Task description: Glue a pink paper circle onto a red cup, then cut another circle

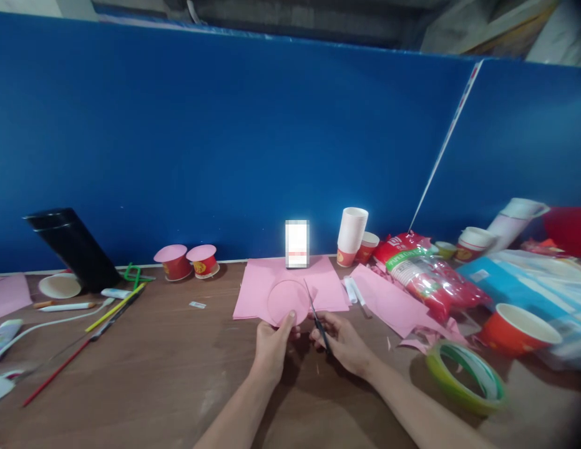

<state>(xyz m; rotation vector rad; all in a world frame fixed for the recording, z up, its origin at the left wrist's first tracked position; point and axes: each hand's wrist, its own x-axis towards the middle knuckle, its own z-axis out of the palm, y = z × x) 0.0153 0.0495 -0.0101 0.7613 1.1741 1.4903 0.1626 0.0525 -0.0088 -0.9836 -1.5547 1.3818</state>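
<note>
My left hand [273,348] pinches a round pink paper disc [286,302] by its lower edge, thumb on top. A faint curved line runs just inside the disc's edge. In my right hand [341,342] is a pair of scissors [321,327] with dark handles, its blades pointing up beside the disc's right edge. Whether the blades touch the paper I cannot tell. Behind the disc lie pink paper sheets [253,287], partly hidden by it.
Two red cups topped with pink discs [171,265] stand left. A black bottle [79,249] leans beyond them. Stacked paper cups [352,231], pink scraps [388,299], a red plastic package [421,280], an orange cup [519,330] and a tape roll [435,371] are right. A blue partition [224,137] rises behind.
</note>
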